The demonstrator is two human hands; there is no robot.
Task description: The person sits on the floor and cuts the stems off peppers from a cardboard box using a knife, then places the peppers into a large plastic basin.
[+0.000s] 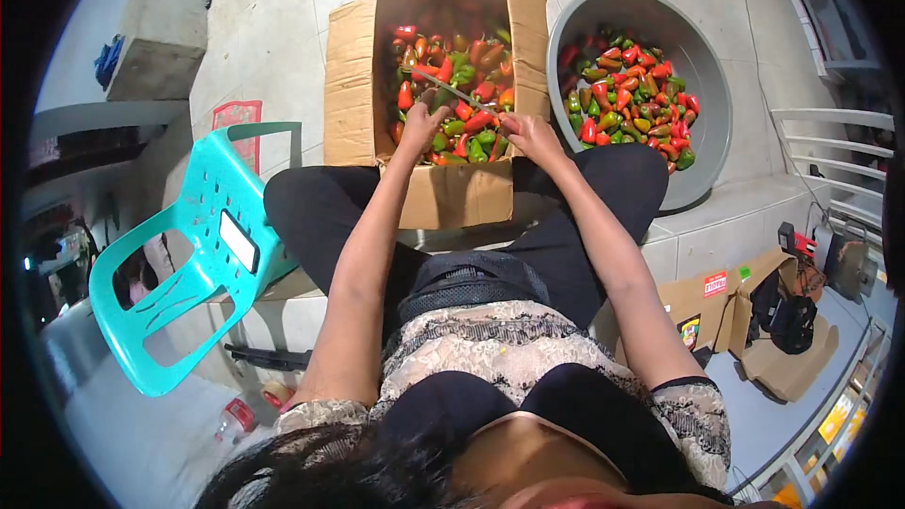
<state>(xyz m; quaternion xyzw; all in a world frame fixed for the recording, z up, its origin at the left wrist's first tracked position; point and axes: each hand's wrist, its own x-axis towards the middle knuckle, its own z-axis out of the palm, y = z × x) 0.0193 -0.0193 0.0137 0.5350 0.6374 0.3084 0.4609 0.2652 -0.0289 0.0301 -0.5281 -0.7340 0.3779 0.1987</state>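
Observation:
An open cardboard box [350, 85] stands before me, holding many red, green and orange peppers [484, 90]. My right hand [524, 131] grips a knife [459, 94] over the box's right side, its long thin blade slanting up and left across the peppers. Over the left half of the box, my left hand [424, 126] has a dark green pepper [442, 97] between its fingers, just under the blade. Whether the blade touches that pepper cannot be made out. To the right, a round grey plastic basin [710, 120] contains more red and green peppers [636, 95].
At my left is a turquoise plastic chair [201, 155] with a phone [239, 240] lying on it. Behind it is a red patterned mat [239, 131]. A tiled step edge [735, 215], white metal railing [838, 141] and flattened cardboard [696, 304] are at the right. A plastic bottle [237, 418] lies lower left.

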